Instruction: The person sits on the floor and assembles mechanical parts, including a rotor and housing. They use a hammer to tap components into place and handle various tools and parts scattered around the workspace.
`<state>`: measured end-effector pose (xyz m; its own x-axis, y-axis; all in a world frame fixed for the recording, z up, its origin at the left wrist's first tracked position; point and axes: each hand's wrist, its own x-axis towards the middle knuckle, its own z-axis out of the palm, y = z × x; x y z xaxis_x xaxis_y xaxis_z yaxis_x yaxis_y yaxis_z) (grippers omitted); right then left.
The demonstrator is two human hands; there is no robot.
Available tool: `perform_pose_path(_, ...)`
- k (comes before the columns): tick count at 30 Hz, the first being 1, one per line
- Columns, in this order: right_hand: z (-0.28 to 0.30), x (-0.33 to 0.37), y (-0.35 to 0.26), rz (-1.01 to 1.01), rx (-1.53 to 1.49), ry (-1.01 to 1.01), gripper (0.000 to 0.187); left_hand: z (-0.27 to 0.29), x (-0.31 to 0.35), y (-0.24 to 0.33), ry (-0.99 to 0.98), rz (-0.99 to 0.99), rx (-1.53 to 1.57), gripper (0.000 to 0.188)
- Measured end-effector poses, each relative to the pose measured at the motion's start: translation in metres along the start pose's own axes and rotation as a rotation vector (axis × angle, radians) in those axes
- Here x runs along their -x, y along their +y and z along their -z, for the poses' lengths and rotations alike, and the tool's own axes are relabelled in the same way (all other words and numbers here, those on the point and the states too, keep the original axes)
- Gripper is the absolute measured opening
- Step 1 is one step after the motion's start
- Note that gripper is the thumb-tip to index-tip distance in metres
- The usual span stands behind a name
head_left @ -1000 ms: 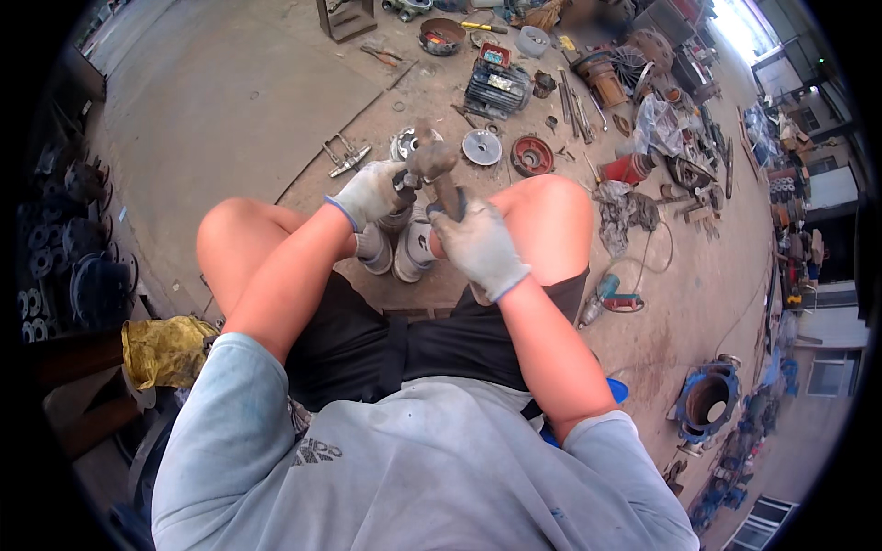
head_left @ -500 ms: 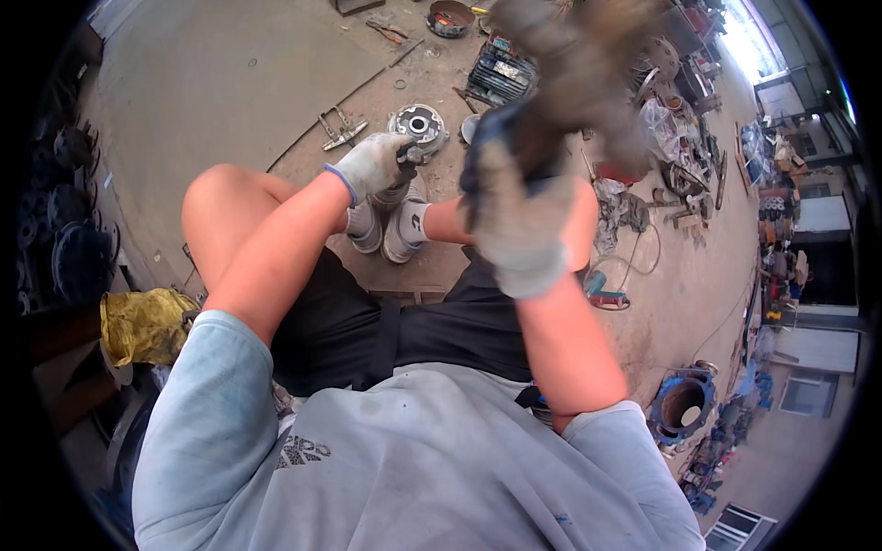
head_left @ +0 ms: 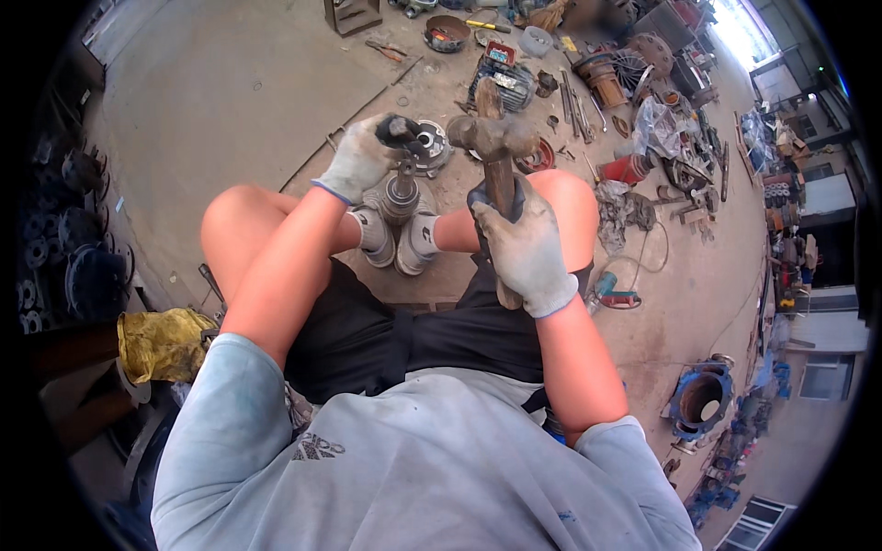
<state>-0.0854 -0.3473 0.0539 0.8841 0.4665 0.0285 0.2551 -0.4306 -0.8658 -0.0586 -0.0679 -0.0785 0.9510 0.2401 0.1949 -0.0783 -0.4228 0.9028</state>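
My right hand (head_left: 528,243), in a pale work glove, grips a ball-peen hammer (head_left: 496,138) by its wooden handle. The rusty head is raised in front of my right knee. My gloved left hand (head_left: 356,161) is closed on a dark metal piece (head_left: 398,131), whose exact kind I cannot make out. Just below that piece, a cylindrical metal shaft part (head_left: 401,197) stands upright between my shoes, its top near my left fingers. Beyond it lies a round silver flanged housing (head_left: 432,147) with a hole in its middle, partly hidden by the left hand's piece.
A finned motor (head_left: 507,84) and a rusty bowl (head_left: 447,35) lie farther out. Pliers (head_left: 386,50) rest on the floor. To the right are a corded power tool (head_left: 614,292) and a blue pipe fitting (head_left: 700,401). A yellow bag (head_left: 161,344) sits at my left.
The hammer, blurred in a swing farther out and to the right, is now nearer and sharp. My left hand has shifted slightly left, and the shaft part shows more fully.
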Motion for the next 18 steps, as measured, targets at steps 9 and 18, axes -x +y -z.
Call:
perform_pose_path(9, -0.007, 0.000, 0.000, -0.102, -0.108, -0.027, 0.024, 0.010, 0.021, -0.053, -0.211, 0.006, -0.386, 0.035)
perform_pose_path(18, -0.023, -0.003, 0.022, -0.026, 0.077, -0.050, 0.030, -0.004, 0.031, -0.034, -0.163, -0.047, -0.533, 0.022)
